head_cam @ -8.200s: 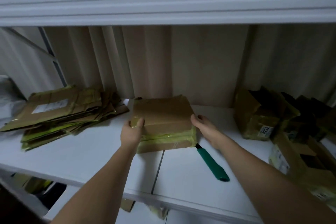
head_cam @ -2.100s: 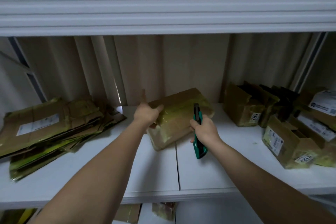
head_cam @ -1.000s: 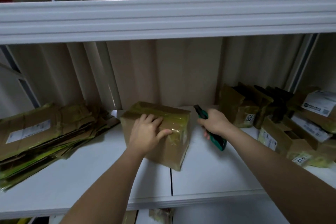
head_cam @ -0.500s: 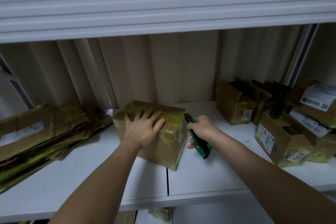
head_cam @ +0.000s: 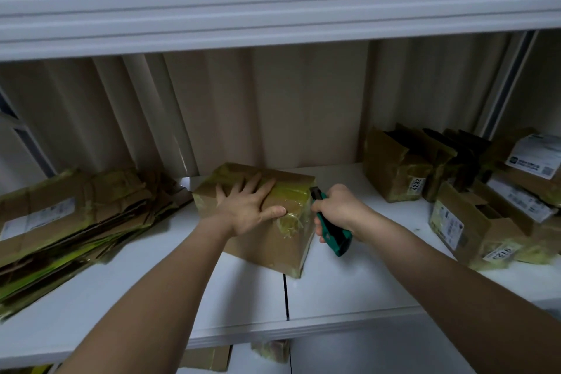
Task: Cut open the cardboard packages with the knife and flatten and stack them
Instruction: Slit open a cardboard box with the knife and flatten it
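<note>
A brown cardboard package [head_cam: 270, 244] wrapped in yellowish tape stands on the white shelf [head_cam: 349, 285] at the centre. My left hand [head_cam: 249, 206] lies flat on its top with fingers spread, pressing it down. My right hand [head_cam: 337, 209] grips the green-handled knife [head_cam: 334, 237] at the package's right end, the blade end touching the upper right edge by the tape. A stack of flattened cardboard [head_cam: 69, 222] lies at the left of the shelf.
Several uncut and opened packages [head_cam: 397, 170] with labels crowd the right side of the shelf. A thick white upper shelf edge [head_cam: 273, 0] runs overhead. A beige ribbed wall closes the back. More cardboard shows on the shelf below [head_cam: 209, 358].
The package was turned and stood up under my left hand, which flattened on top. My right hand brought the knife from the right to the package's right edge.
</note>
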